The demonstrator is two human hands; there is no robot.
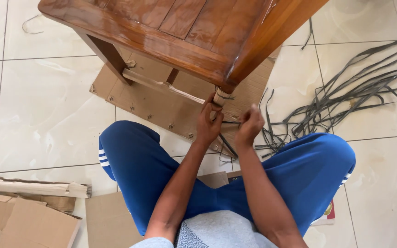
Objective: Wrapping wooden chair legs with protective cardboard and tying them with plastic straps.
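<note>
Left hand (209,120) fingers closed around wrapped table leg (220,97). Right hand (249,125) fingers pinched on grey strap (228,122). Strap pile (345,101) on floor at right.

We see a floor (47,110) of large, pale, glossy tiles with thin grey grout lines, catching soft, perhaps daylight, glare. Flattened brown cardboard pieces (24,225) lie at its lower-left corner, a rolled paper bundle (35,187) beside them.

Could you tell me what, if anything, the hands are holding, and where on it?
The left hand grips the paper-wrapped table leg just below the wooden table corner. The right hand is closed beside it, apparently on a dark strap; the exact hold cannot be told.
</note>
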